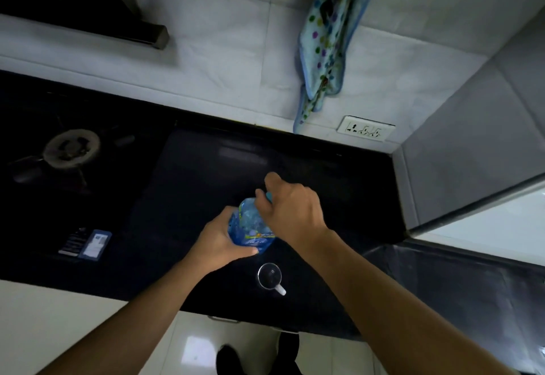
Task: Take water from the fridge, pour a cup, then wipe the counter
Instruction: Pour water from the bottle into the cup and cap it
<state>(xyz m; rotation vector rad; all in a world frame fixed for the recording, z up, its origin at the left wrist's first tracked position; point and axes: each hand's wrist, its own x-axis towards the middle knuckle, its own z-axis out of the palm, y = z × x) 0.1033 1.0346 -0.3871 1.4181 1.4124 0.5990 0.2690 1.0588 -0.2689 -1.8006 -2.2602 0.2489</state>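
Water bottle point(251, 227), blue-tinted plastic with a blue label, sits mid-frame over the black worktop point(206, 174), held by both hands. Left hand point(219, 240) wraps the lower body at the label, grip closed round it, thumb toward the camera. Right hand point(290, 212) sits on top at the neck, fingers curled over the cap point(269, 196), of which only a small blue sliver shows; grip closed on the cap end. Cannot tell whether the cap is on tight or loosened. Bottle leans slightly, top toward the far right. Whether its base touches the worktop is hidden by the left hand.

Cup point(269, 276), clear with a pale handle pointing lower right, stands upright on the worktop just near of the bottle, close to the front edge, apart from both hands. Looks empty, though hard to be sure.

Gas burner point(71, 146) on the dark stove at the left, well apart. Small blue-and-white packet point(95, 245) lies flat on the left part of the worktop beside a dark card. Spotted cloth point(327, 35) hangs on the tiled wall above the far edge of the worktop, with a white wall socket point(365, 128) just lower right of it. Pale appliance surface point(501, 227) at right edge. Feet in dark footwear on the light floor below.
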